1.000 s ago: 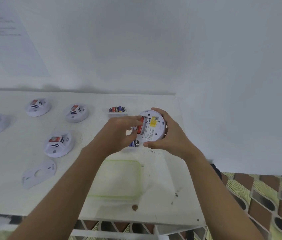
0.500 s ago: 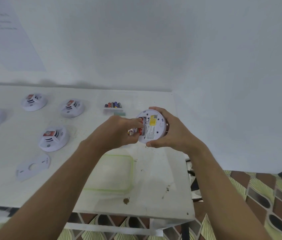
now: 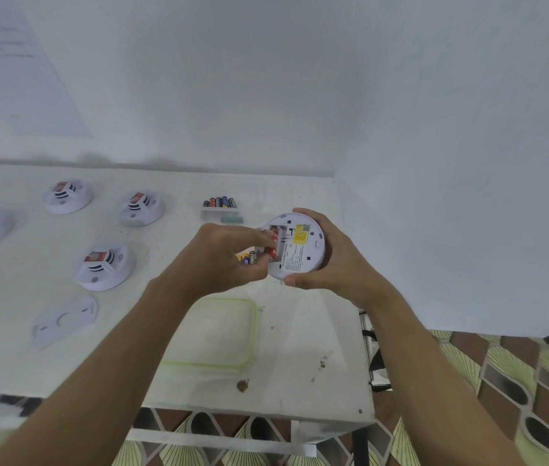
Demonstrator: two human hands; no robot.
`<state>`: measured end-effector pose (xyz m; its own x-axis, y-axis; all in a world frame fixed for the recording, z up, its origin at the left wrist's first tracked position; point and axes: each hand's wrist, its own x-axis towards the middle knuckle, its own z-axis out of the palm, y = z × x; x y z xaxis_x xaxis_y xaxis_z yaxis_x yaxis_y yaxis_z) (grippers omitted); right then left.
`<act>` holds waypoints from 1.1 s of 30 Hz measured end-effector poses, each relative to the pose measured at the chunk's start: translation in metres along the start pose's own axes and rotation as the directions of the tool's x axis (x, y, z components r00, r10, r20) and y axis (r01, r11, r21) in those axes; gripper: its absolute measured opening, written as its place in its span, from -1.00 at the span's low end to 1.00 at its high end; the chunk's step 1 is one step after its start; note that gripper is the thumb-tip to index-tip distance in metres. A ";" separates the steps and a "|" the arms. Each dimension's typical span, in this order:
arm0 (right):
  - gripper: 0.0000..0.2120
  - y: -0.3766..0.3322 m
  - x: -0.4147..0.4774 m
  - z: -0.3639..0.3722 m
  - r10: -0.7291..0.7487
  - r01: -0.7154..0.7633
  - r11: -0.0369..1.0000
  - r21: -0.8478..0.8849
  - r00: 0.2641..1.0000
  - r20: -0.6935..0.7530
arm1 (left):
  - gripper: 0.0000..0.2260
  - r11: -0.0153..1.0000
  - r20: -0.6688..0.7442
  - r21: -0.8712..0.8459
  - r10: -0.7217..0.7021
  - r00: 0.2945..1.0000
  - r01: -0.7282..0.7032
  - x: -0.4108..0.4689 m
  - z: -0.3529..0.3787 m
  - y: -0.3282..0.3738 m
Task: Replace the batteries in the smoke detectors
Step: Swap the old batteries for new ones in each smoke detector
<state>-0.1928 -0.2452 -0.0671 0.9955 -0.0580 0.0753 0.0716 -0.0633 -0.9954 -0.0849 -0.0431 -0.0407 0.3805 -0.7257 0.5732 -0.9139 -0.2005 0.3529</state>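
On the left of the white bench [image 3: 7,297] four round white plastic smoke detectors with red labels [image 3: 105,266] lay face up, well apart from one another, with a flat white mounting plate [image 3: 64,319] lying near the closest of them. Toward the middle, a row of loose cylindrical batteries [image 3: 219,202] rested near the back wall, and a clear plastic lid with a green rim [image 3: 212,332] lay flat near the front edge. The left hand [image 3: 224,260] was curled, its fingertips [image 3: 266,237] pinched on a red cylindrical battery [image 3: 272,252] at the open battery bay; whether that cell was seated or partly lifted could not be told. Just beside the left hand, further batteries with dark printed wrappers [image 3: 248,257] showed, partly hidden. The right hand [image 3: 330,260] was closed around the rim of the round white smoke detector with a yellow sticker [image 3: 295,248], holding it back side up, above the bench, thumb on the near edge. The detector was judged light and rigid, with a smooth shell that could slip; it was best gripped by the rim, clear of the bay. The batteries were judged small, hard and prone to rolling, best taken across the barrel with the fingertips. Compared with half a second earlier, both hands kept the same grips on detector and battery, and no item on the bench appeared to have been moved.
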 end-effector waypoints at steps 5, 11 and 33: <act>-0.12 0.005 -0.002 0.007 -0.010 0.012 0.999 0.051 0.999 -0.048 | -0.69 0.994 0.024 -0.080 -0.069 0.997 0.071 -0.008 0.002 -0.002; -0.09 0.007 -0.002 0.016 -0.018 0.024 0.998 0.060 0.995 -0.099 | -0.73 0.978 -0.047 -0.095 -0.193 0.980 0.188 -0.012 0.008 -0.001; -0.07 0.013 0.051 0.071 -0.083 0.103 0.995 0.017 0.882 -0.463 | -0.73 0.825 0.124 0.164 -0.562 0.818 0.541 -0.008 -0.006 -0.076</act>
<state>-0.1370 -0.1779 -0.0802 0.8435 -0.5073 0.1764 0.1746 -0.0517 -0.9833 -0.0174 -0.0184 -0.0681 0.8071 -0.5625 0.1795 -0.5709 -0.6658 0.4804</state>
